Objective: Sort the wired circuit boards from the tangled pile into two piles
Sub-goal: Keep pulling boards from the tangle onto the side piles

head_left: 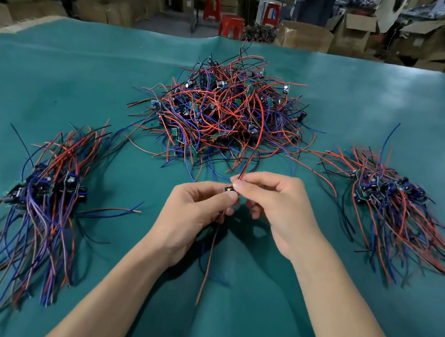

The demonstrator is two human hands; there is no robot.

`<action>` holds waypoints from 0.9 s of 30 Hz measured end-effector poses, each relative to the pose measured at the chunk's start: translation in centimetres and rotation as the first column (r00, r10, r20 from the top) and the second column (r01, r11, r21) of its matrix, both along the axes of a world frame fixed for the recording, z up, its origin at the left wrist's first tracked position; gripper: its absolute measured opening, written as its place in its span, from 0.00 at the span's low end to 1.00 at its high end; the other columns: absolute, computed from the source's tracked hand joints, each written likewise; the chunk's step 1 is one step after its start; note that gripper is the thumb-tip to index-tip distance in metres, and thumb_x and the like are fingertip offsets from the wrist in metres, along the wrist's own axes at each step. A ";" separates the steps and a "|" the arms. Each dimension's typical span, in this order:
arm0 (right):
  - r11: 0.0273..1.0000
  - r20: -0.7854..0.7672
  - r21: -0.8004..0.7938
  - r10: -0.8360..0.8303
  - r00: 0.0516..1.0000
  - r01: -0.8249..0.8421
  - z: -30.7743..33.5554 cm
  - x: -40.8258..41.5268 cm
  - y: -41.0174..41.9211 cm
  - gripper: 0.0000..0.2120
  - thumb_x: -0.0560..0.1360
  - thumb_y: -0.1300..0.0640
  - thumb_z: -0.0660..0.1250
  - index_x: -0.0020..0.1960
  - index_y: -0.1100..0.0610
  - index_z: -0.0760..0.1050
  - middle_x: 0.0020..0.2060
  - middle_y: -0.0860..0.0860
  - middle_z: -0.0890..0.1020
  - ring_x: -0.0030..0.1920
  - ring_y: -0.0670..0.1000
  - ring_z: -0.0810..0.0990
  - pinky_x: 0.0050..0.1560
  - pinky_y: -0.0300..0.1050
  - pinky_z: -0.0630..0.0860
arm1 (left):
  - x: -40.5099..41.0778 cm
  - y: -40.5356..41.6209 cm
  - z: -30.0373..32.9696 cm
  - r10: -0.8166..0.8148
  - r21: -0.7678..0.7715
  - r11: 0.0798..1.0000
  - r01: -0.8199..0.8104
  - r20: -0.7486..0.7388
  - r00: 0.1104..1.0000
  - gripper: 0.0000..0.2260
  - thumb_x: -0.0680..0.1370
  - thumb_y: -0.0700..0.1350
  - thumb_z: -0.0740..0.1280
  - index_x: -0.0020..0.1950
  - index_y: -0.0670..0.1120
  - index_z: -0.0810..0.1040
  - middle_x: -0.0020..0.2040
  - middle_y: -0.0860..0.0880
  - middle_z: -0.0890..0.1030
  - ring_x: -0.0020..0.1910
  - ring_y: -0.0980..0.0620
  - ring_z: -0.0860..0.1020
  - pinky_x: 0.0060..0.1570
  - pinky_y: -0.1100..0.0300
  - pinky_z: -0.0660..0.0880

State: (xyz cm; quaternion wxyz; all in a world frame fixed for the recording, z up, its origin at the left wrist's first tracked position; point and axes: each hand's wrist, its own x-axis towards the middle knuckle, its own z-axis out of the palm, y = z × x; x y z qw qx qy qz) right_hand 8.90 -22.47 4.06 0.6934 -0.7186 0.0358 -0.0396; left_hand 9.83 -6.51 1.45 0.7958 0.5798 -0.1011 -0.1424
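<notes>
Both forearms reached in; the left hand and right hand pinched one small wired board between fingertips, before the tangled pile. It looked under inspection; next it likely needs choosing the left pile or right pile.

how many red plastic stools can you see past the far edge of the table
3. One red stool stands left, another right near a table leg, and the third sits closest, between them. More may be hidden behind the boxes.
</notes>
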 end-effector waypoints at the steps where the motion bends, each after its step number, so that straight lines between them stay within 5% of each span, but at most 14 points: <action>1: 1.000 -0.002 0.014 0.014 1.000 -0.014 0.0 0.0 -0.1 0.01 0.73 0.58 0.77 0.44 0.55 0.87 0.40 0.61 0.84 0.34 0.47 0.76 0.30 0.39 0.69 | 0.0 0.0 -0.1 0.003 0.001 1.000 -0.003 -0.004 1.000 0.08 0.73 0.45 0.73 0.47 0.42 0.86 0.41 0.43 0.81 0.39 0.49 0.73 0.44 0.57 0.70; 7: 0.998 0.034 -0.048 0.043 0.998 -0.042 -0.2 0.1 -0.1 0.05 0.75 0.60 0.75 0.40 0.56 0.84 0.32 0.52 0.81 0.34 0.50 0.74 0.28 0.39 0.66 | 0.1 -0.1 -0.4 0.003 0.161 0.987 -0.024 0.127 0.992 0.12 0.74 0.51 0.72 0.44 0.41 0.84 0.36 0.45 0.79 0.34 0.51 0.71 0.37 0.59 0.69; 11: 0.993 0.076 -0.114 -0.007 0.997 0.016 -0.5 0.1 0.3 0.07 0.77 0.61 0.72 0.41 0.55 0.82 0.29 0.44 0.80 0.29 0.42 0.76 0.30 0.31 0.70 | 0.0 0.0 -0.2 -0.063 0.172 0.984 0.046 0.098 0.993 0.13 0.75 0.50 0.71 0.46 0.38 0.84 0.38 0.45 0.82 0.33 0.52 0.76 0.34 0.63 0.72; 17: 0.884 0.268 -0.344 -0.229 0.936 0.315 -0.4 0.5 -0.2 0.06 0.78 0.58 0.71 0.42 0.53 0.79 0.34 0.44 0.82 0.35 0.40 0.77 0.42 0.34 0.74 | -0.5 0.2 0.2 -0.205 0.267 0.949 0.168 0.117 0.972 0.11 0.76 0.49 0.70 0.44 0.41 0.84 0.38 0.47 0.82 0.31 0.52 0.76 0.31 0.64 0.71; 27: 0.652 0.543 -0.372 -0.425 0.725 0.661 -0.1 0.5 -1.8 0.03 0.78 0.60 0.71 0.47 0.61 0.80 0.42 0.54 0.83 0.40 0.56 0.79 0.48 0.46 0.72 | -1.0 0.2 0.9 -0.345 0.367 0.889 0.274 0.142 0.928 0.13 0.76 0.50 0.70 0.44 0.40 0.83 0.39 0.48 0.82 0.32 0.53 0.74 0.34 0.66 0.69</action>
